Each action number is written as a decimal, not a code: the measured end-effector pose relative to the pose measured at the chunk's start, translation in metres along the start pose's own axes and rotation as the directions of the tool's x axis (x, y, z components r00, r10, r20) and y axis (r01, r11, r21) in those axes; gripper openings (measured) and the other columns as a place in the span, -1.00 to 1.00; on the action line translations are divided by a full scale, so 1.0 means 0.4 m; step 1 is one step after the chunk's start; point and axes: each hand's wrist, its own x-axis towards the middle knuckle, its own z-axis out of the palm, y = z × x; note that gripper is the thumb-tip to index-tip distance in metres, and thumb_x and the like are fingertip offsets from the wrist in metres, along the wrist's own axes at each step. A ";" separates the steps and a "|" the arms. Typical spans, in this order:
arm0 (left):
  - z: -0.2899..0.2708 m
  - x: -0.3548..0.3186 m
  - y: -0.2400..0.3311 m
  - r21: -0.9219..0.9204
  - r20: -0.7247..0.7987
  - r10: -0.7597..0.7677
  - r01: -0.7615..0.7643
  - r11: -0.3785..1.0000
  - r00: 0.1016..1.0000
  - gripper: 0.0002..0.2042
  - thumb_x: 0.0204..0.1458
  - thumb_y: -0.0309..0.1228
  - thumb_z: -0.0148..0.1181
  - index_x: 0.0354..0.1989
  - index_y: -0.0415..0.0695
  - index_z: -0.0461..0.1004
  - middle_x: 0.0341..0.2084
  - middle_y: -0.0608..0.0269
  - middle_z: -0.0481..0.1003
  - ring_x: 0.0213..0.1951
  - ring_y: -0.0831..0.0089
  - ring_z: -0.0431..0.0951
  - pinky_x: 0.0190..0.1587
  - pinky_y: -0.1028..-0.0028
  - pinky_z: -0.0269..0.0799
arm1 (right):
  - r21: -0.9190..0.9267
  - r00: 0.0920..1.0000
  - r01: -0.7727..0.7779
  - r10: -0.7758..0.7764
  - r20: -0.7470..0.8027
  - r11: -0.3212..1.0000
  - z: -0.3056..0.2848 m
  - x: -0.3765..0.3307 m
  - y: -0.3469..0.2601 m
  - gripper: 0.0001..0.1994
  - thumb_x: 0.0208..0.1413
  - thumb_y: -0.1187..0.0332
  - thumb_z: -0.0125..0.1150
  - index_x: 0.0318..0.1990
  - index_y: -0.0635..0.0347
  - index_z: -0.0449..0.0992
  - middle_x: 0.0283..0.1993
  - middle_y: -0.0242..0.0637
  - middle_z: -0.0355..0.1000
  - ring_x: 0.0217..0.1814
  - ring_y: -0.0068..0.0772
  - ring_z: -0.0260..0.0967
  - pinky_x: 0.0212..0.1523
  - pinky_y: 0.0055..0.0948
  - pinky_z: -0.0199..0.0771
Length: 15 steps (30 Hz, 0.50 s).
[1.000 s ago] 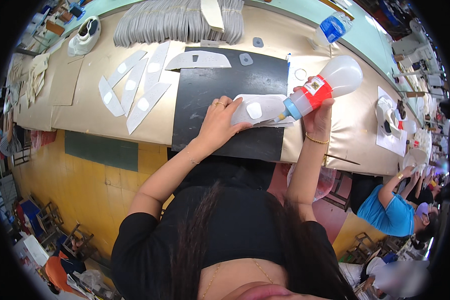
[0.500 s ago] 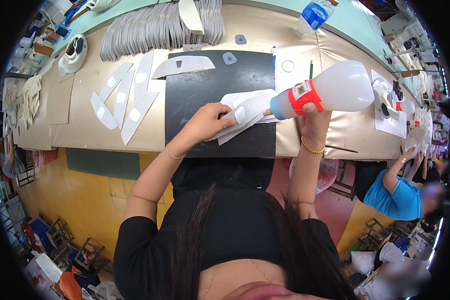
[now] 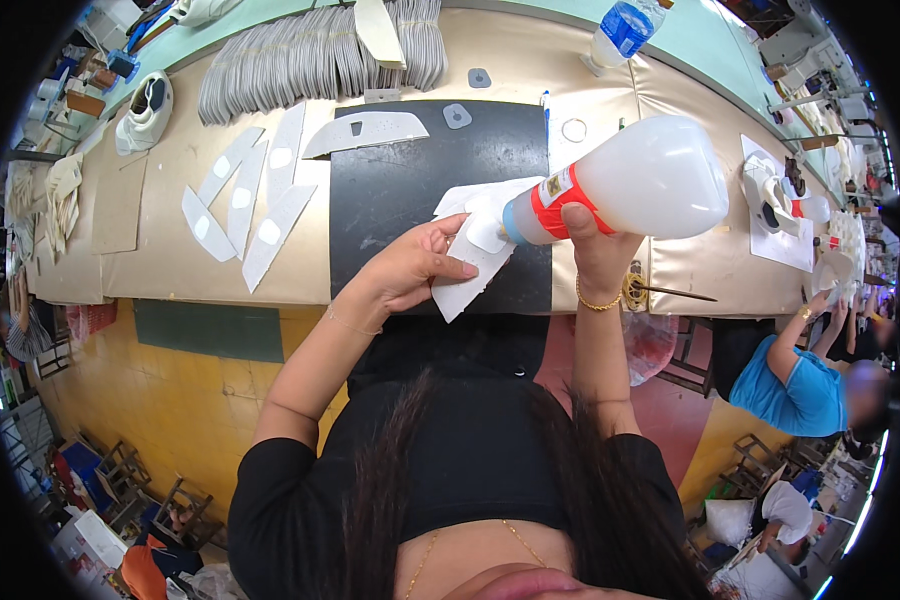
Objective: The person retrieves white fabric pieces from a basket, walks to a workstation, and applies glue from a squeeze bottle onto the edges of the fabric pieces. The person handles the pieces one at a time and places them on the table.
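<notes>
In my right hand (image 3: 602,258) is a squeeze bottle (image 3: 660,180) of milky plastic with red tape round its neck, tilted down to the left. Its nozzle end meets a light grey cut panel (image 3: 464,288) beside a white rounded patch (image 3: 487,236). My left hand (image 3: 410,268) pinches this panel by its left edge, thumb on top. Beneath and behind it lie other white pieces (image 3: 490,190) on a black mat (image 3: 380,205). Further up the mat are a curved panel with a small cutout (image 3: 395,127) and a small grey patch (image 3: 457,117).
Several patched panels (image 3: 268,232) lie left of the mat. A long stack of grey panels (image 3: 280,65) runs along the back. A water bottle (image 3: 625,35) stands back right, shoe uppers (image 3: 145,112) at left. A thin pointed stick (image 3: 680,294) lies by my right wrist. A co-worker in blue (image 3: 795,385) sits right.
The panel has turned, with its lower end swinging toward me. My left hand has shifted its grip lower, and the bottle has moved left and nearer, its nozzle now by the patch.
</notes>
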 end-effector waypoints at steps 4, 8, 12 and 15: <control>0.029 -0.016 0.023 0.044 0.021 0.011 -0.012 0.999 1.000 -0.43 -0.14 -0.76 0.12 0.14 -0.25 0.22 -0.09 0.21 0.45 -0.06 0.50 0.48 0.03 0.50 0.40 | -0.041 0.999 0.051 -0.051 0.008 0.998 0.008 0.007 -0.015 -0.52 -0.21 0.22 0.50 -0.15 0.27 0.47 -0.20 -0.29 0.47 -0.19 -0.43 0.42 -0.16 -0.45 0.46; 0.041 -0.017 0.025 0.043 0.030 0.052 -0.054 0.998 0.998 -0.42 -0.14 -0.72 0.18 0.15 -0.29 0.20 -0.08 0.11 0.46 -0.07 0.44 0.49 0.03 0.48 0.38 | -0.084 0.989 0.149 -0.149 0.006 0.985 0.016 0.015 -0.007 -0.56 -0.21 0.24 0.50 -0.19 0.27 0.50 -0.21 -0.29 0.48 -0.20 -0.43 0.43 -0.16 -0.45 0.45; 0.040 -0.015 0.024 0.088 0.037 0.061 -0.064 0.994 0.997 -0.44 -0.12 -0.70 0.19 0.14 -0.30 0.22 -0.08 0.16 0.46 -0.06 0.47 0.48 0.03 0.48 0.38 | -0.079 0.989 0.148 -0.147 0.021 0.986 0.017 0.041 -0.031 -0.56 -0.20 0.23 0.49 -0.18 0.27 0.50 -0.21 -0.28 0.48 -0.19 -0.42 0.43 -0.14 -0.42 0.45; 0.054 -0.016 0.029 0.110 0.032 0.072 -0.075 0.991 0.997 -0.46 -0.11 -0.69 0.18 0.14 -0.30 0.22 -0.08 0.18 0.45 -0.06 0.48 0.48 0.02 0.49 0.38 | -0.027 0.988 0.156 -0.157 -0.013 0.987 0.031 0.044 -0.028 -0.56 -0.20 0.24 0.49 -0.18 0.27 0.50 -0.21 -0.27 0.49 -0.19 -0.42 0.44 -0.13 -0.41 0.45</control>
